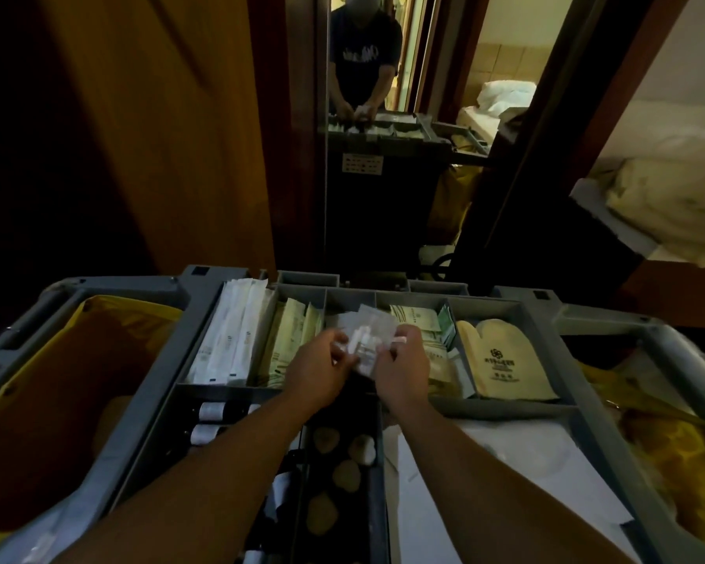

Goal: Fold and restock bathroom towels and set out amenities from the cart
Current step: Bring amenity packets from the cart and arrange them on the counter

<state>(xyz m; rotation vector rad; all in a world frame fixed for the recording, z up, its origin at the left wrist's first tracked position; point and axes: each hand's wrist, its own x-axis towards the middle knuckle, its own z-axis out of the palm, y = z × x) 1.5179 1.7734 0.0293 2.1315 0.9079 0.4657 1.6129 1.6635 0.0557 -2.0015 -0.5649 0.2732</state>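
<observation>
Over the cart (501, 404), clear amenity packets (365, 343) are pinched by the left hand (316, 372) and right hand (403, 370), fingers curled. Gathering is judged underway; nothing is seen set out, and towel folding appears left.

We work from a single wide-angle view mounted on the head, which faces forward and tilts down onto the top of the cart (155, 405) close below us, while a mirror (363, 197) farther ahead fills the upper centre of the frame.
</observation>
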